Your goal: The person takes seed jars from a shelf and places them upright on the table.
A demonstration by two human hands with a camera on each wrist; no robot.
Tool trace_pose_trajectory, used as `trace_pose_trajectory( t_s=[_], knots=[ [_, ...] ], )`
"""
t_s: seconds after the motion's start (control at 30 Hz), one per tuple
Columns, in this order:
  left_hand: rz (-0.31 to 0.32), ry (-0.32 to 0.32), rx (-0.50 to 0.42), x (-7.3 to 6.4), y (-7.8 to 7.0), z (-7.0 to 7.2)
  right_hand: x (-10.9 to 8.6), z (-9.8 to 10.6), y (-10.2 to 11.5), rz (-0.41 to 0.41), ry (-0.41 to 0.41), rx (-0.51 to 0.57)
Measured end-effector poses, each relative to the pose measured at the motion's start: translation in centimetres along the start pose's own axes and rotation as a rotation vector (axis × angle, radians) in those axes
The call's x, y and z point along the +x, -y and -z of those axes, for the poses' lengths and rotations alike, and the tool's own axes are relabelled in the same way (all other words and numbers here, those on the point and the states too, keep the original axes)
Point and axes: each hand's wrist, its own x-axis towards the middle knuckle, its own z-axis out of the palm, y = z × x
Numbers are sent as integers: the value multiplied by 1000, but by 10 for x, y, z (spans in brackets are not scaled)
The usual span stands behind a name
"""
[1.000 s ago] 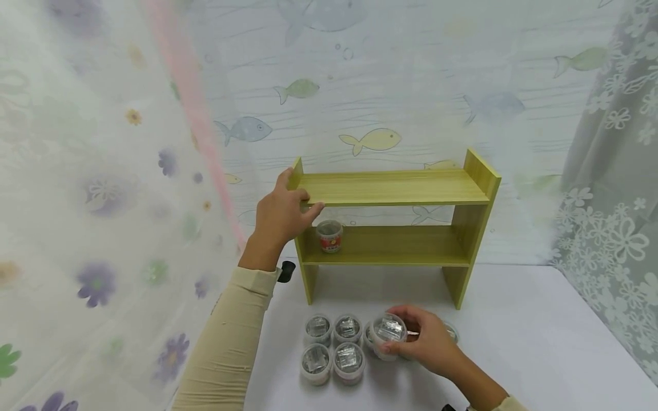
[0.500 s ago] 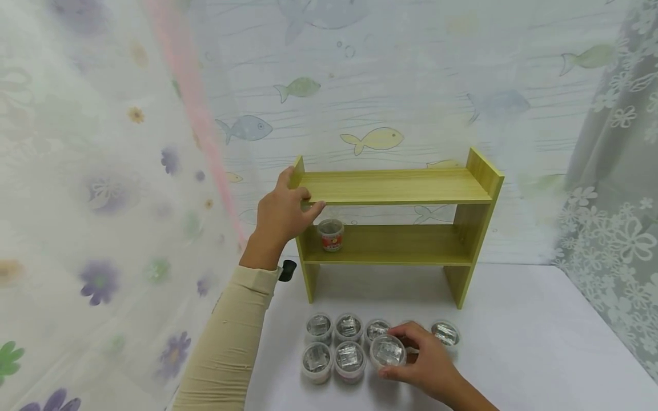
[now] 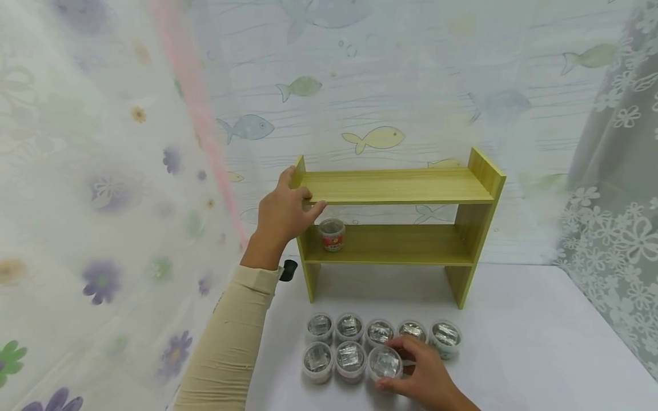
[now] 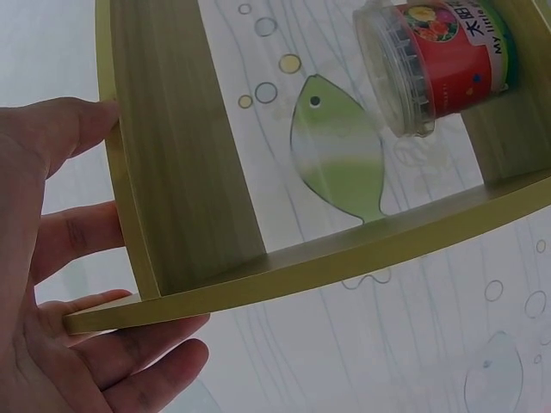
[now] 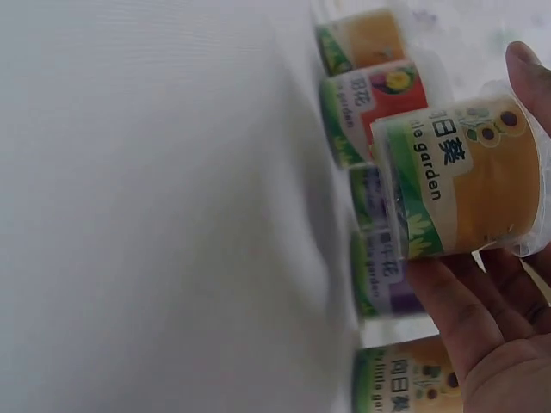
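Note:
My left hand [image 3: 281, 212] grips the upper left corner of a yellow-green wooden shelf [image 3: 390, 185]. The left wrist view shows its fingers on both sides of the panel edge [image 4: 129, 224]. On the middle board stands a clear-lidded plastic cup [image 3: 332, 235] with a red label. Down on the table, my right hand [image 3: 424, 371] pinches another small plastic cup [image 3: 385, 363] between thumb and fingers, at the right end of the front row. That cup's orange sunflower label [image 5: 482, 176] faces the right wrist camera; whether its base touches the table I cannot tell.
Several similar cups with silvery contents stand in two rows before the shelf, among them a front cup [image 3: 350, 361] and the rightmost back cup [image 3: 445, 337]. A white cloth covers the table [image 3: 529, 331]. Patterned curtains [image 3: 380, 74] hang behind and at the sides.
The right hand has brought its cup down and toward the front, beside the front-row cups, uncovering the back-row cups behind it. The left hand has stayed on the shelf corner.

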Motion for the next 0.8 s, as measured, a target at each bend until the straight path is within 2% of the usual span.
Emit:
trace_pose_trajectory(
  t_s=[0.37,0.6,0.8],
  knots=[
    [4,5,-8,-3,-1,1,-7,-5,-8,-32,17,-16],
    [4,2,-5,-3,-1,0,-9,-8,-10,-6,14,2],
    [-1,-2,-8,-2,0,0,-8,-11,-15,38,-18,-29]
  ],
)
